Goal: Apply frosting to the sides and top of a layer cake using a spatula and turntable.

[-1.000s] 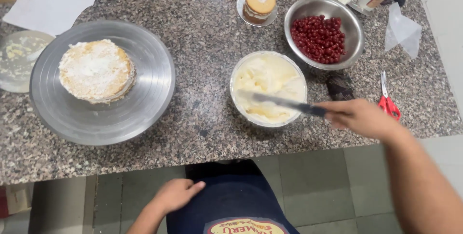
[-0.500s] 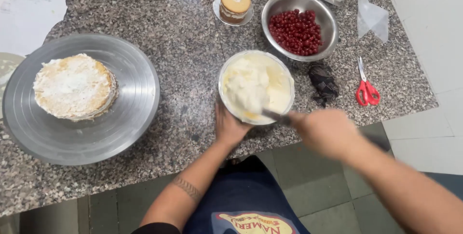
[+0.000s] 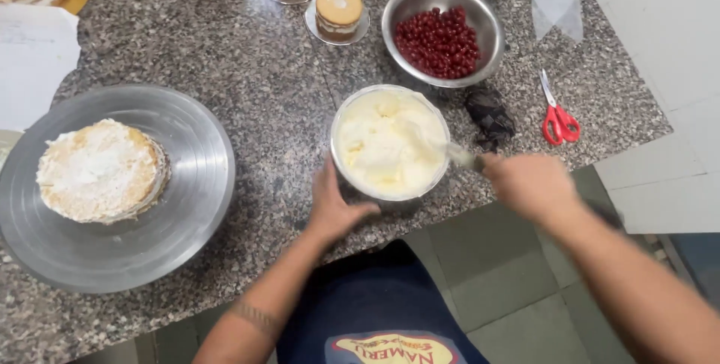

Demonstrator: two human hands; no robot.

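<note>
A round bowl of white cream (image 3: 390,143) stands near the front edge of the speckled granite counter (image 3: 262,79). My left hand (image 3: 334,206) grips the bowl's near left side. My right hand (image 3: 529,184) holds a palette knife (image 3: 450,152) whose blade is sunk in the cream. To the left, a cake layer (image 3: 101,170) topped with white cream sits on a large round metal turntable (image 3: 187,206).
A steel bowl of red cherries (image 3: 441,34) is behind the cream bowl. Red-handled scissors (image 3: 559,118) and a dark crumpled wrapper (image 3: 489,115) lie to the right. Several small layered cakes (image 3: 339,10) on round boards line the back edge. White paper (image 3: 34,64) lies at left.
My left hand rose from below the counter and took hold of the cream bowl. The knife blade went from lying across the bowl to digging into the cream.
</note>
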